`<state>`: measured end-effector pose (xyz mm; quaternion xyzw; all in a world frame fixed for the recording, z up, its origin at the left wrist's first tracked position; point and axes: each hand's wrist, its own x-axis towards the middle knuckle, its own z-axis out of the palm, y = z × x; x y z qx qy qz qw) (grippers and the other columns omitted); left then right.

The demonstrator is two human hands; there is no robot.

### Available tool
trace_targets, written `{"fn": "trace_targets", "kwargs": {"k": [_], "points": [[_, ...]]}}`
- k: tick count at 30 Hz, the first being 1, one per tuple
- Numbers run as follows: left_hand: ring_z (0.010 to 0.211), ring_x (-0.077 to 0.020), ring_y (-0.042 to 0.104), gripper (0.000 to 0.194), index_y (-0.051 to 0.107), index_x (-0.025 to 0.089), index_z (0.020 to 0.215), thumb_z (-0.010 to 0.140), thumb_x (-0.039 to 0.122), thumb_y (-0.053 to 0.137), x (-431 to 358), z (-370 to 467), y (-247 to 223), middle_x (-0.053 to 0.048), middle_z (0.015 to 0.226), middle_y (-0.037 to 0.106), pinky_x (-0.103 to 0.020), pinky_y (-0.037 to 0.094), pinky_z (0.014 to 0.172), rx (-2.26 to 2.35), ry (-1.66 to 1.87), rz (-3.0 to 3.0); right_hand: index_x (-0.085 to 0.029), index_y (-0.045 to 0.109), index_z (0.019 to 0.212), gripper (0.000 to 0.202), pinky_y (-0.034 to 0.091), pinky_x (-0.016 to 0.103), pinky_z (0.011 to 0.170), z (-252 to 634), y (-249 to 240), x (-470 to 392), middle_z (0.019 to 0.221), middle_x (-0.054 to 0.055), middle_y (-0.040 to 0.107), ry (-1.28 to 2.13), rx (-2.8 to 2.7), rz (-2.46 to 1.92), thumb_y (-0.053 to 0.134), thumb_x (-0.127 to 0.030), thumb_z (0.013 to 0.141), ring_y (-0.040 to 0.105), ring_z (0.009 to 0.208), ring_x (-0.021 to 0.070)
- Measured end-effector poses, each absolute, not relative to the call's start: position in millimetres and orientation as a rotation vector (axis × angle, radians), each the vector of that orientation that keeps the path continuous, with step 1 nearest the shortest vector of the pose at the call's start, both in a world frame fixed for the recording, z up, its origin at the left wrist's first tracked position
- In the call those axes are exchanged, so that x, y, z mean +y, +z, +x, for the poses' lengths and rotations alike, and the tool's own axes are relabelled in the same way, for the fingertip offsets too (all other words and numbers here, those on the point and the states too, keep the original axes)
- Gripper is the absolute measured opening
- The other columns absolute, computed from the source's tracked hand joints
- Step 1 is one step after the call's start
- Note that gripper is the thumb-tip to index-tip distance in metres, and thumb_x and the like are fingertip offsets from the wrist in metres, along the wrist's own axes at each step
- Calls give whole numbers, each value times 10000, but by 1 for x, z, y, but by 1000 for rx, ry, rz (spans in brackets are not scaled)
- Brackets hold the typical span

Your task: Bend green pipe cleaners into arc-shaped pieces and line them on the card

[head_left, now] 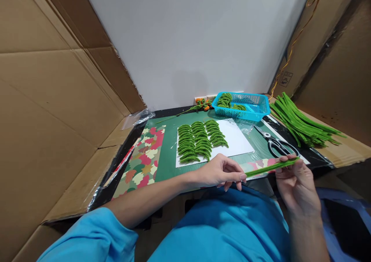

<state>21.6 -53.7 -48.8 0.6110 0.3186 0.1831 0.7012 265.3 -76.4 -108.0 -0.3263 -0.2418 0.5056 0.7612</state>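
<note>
A straight green fuzzy strip (268,169) spans between my two hands above the table's front edge. My left hand (222,172) pinches its left end between thumb and fingertips. The right end is held by my right hand (297,182), thumb against fingers, palm turned up. Behind my left hand, several curved green fuzzy pieces (187,143) lie in three columns on a white sheet (237,138). Black-handled scissors (275,142) rest just beyond my right hand. A heap of long green fuzzy stems (301,121) lies at the right.
A blue plastic basket (257,113) at the back holds more curved green pieces. Orange and green fuzzy flowers (204,104) lie left of it on the green mat (168,153). Cardboard walls (52,84) stand on both sides, with clear plastic (142,117) at the left corner.
</note>
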Motion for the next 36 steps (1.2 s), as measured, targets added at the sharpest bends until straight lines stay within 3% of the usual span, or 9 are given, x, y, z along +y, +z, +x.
{"fn": "trace_targets", "kwargs": {"k": [17, 20, 23, 28, 36], "points": [[439, -59, 562, 496, 770, 96, 890, 825, 580, 853, -51, 21, -49, -50, 722, 740, -159, 385, 375, 751, 413, 1386, -203, 806, 863, 364, 645, 263, 711, 267, -121, -69, 864, 37, 814, 1040, -555, -713, 998, -457, 687, 786, 766, 162], [414, -61, 566, 497, 749, 97, 890, 864, 589, 813, -47, 21, -50, -56, 725, 749, -145, 375, 355, 783, 415, 1406, -198, 783, 776, 353, 647, 257, 705, 262, -112, -67, 904, 40, 826, 1079, -536, -696, 994, -465, 682, 793, 781, 162], [417, -81, 602, 496, 725, 110, 965, 909, 602, 760, -42, 20, -53, -91, 851, 794, -156, 400, 346, 774, 415, 1398, -199, 824, 898, 365, 651, 273, 671, 254, -103, -64, 886, 68, 834, 1119, -633, -715, 955, -498, 735, 791, 746, 178], [431, -87, 615, 517, 705, 126, 1064, 910, 618, 750, -40, 20, -53, -75, 852, 791, -148, 401, 354, 784, 407, 1400, -190, 837, 970, 340, 686, 366, 727, 240, -94, -65, 880, 86, 835, 1180, -737, -743, 909, -475, 800, 812, 797, 243], [400, -77, 575, 499, 673, 139, 927, 905, 633, 738, -39, 20, -53, -14, 716, 721, -142, 355, 332, 824, 449, 1394, -170, 823, 1038, 322, 692, 337, 665, 236, -97, -64, 858, 56, 821, 1105, -785, -803, 865, -433, 857, 792, 723, 217]]}}
